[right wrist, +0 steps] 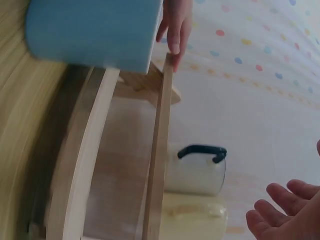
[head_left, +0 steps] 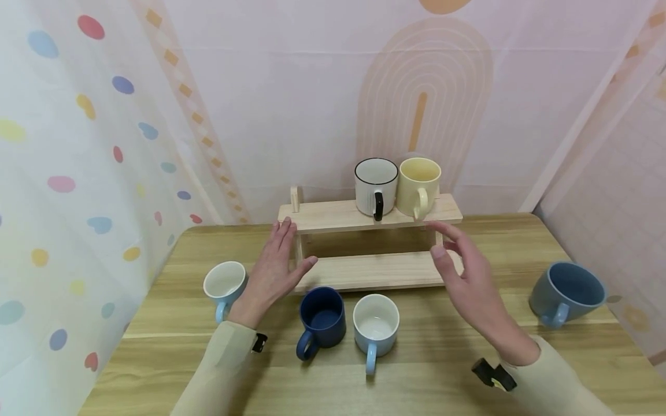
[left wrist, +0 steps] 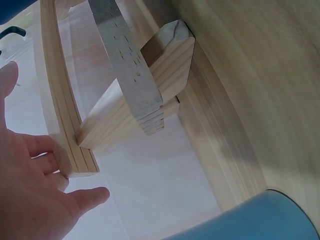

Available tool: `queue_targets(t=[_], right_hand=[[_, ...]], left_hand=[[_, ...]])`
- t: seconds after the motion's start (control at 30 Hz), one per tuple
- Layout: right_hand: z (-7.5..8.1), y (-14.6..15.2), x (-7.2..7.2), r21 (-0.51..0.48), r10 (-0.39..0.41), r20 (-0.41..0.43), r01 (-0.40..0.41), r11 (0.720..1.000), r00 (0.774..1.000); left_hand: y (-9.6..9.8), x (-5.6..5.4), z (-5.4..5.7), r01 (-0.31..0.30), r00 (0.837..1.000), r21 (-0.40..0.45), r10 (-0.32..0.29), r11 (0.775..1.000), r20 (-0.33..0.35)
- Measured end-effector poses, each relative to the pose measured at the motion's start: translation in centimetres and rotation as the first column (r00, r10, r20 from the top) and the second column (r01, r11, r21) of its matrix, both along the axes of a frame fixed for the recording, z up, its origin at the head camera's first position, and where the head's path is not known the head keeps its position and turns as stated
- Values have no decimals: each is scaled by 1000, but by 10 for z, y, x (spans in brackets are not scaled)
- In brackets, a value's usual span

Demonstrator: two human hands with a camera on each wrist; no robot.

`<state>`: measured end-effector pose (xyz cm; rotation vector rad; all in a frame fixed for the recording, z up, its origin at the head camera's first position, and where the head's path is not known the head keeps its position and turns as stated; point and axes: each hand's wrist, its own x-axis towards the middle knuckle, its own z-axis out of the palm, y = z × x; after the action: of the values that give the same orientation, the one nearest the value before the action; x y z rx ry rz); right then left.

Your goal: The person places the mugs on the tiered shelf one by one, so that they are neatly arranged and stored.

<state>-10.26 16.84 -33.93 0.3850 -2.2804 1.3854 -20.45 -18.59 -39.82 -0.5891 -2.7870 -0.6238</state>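
A two-tier wooden rack stands at the back of the table. My left hand touches the left end of its upper board with fairly straight fingers, thumb spread away. Near the rack's right end is my right hand, fingers loosely bent and nothing held; the right wrist view shows these fingers apart from the boards. On the upper board stand a white mug with black rim and handle and, beside it, a yellow mug. The lower board bears no mug.
In front of the rack stand a navy mug and a light-blue mug with white inside. Another light-blue mug is beside my left wrist. A wide grey-blue cup stands at the table's right. A patterned curtain hangs behind.
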Motion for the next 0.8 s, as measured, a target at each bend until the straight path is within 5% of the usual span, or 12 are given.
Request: queue_targets(t=[0.23,0.43,0.8], right_hand=[[-3,35,20,112,-89,-94,99,989,992],[-8,64,33,167,-171,-233,213,963,957],[-24,104,54,164,-312,-209,348,923,927]], left_hand=[[3,-1,1,6,1000,-2,-6,1000,-9],[4,-2,3,8,1000,-2,-8,1000,-2],[1,-1,0,-2,1000,-16,2,1000,7]])
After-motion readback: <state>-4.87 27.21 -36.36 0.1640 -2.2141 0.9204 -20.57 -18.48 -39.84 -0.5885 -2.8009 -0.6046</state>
